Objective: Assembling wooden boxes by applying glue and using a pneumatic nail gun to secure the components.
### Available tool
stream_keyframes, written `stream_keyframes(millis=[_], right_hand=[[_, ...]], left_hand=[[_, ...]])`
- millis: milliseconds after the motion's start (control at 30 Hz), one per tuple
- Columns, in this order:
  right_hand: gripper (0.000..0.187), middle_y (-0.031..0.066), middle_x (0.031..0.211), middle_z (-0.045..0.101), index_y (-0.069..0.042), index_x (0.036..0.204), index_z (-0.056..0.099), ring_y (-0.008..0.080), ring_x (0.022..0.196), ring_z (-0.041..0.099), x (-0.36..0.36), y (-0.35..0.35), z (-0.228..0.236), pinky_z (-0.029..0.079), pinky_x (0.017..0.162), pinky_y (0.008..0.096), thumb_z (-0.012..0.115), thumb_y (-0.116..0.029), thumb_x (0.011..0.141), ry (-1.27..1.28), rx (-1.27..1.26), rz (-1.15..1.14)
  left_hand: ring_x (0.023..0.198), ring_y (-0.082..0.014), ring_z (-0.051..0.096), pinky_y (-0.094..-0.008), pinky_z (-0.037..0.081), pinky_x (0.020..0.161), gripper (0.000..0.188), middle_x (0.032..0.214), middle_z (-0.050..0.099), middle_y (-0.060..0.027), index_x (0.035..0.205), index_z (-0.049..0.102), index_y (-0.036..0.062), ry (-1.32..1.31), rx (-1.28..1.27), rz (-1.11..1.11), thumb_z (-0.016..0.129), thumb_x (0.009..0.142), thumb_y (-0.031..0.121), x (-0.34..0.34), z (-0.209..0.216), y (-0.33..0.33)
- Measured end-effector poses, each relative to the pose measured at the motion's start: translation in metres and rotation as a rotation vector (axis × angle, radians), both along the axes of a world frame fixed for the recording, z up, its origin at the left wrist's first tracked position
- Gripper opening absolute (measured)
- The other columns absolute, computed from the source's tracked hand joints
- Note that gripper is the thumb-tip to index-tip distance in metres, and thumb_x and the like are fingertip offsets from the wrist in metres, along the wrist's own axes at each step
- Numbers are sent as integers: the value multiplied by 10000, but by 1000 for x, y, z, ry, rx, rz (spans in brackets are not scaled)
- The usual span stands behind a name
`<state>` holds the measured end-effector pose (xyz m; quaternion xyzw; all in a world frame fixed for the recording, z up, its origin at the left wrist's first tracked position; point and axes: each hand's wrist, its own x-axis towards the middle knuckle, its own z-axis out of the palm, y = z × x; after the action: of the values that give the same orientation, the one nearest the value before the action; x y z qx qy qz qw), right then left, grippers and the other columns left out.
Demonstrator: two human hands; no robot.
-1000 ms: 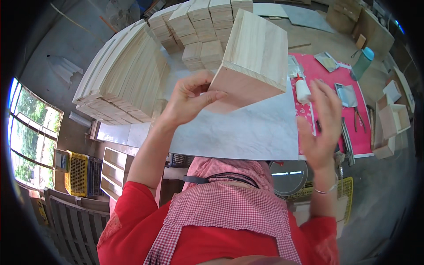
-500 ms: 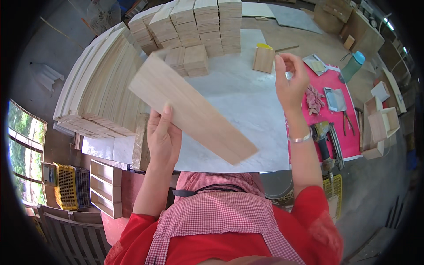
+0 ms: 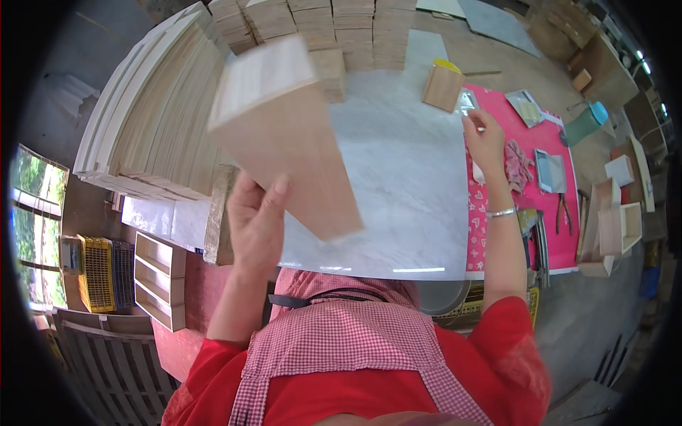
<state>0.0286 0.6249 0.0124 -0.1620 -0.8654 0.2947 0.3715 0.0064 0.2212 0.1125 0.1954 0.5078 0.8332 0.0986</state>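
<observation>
My left hand [image 3: 257, 224] grips a pale wooden piece [image 3: 291, 156], thumb on its broad front face, and holds it tilted above the table. A lighter face shows along its upper end. Blur hides whether it is one block or boards together. At the table's right side, my right hand [image 3: 486, 142] is raised with fingers curled together over the pink cloth. A tiny pale spot shows at its fingertips, too small to name. Just beyond that hand stands a small wooden block-like holder [image 3: 442, 86] with a yellow top.
Long boards [image 3: 153, 113] are stacked at the left, with shorter wood stacks [image 3: 348, 32] behind. The pink cloth [image 3: 490, 245] bears a rag [image 3: 518, 167], a tray [image 3: 549, 170], pliers [image 3: 563, 213] and a partly hidden power tool. A teal bottle [image 3: 586, 124] stands at far right.
The wooden piece has turned in my left hand, showing a second face, and tilted more upright. My right hand has lowered and moved slightly right. The head view has shifted.
</observation>
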Motion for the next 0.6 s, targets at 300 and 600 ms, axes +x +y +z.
stream_keyframes(millis=[300, 600], right_hand=[[295, 194, 1020, 679, 7, 1057, 678, 351, 964, 641, 170, 27, -17, 509, 846, 433, 703, -202, 850, -107, 219, -500], [423, 193, 1125, 656, -8, 1164, 645, 401, 1092, 590, 320, 96, -62, 482, 929, 479, 682, -298, 859, -543, 270, -949]], left_hand=[[985, -223, 643, -358, 495, 890, 214, 1019, 675, -96, 1053, 624, -22, 1710, -1053, -130, 620, 849, 43, 7, 83, 78], [881, -200, 646, -343, 464, 769, 124, 883, 670, -48, 906, 728, 107, 2176, -1944, -387, 628, 839, 138, -19, 20, 72]])
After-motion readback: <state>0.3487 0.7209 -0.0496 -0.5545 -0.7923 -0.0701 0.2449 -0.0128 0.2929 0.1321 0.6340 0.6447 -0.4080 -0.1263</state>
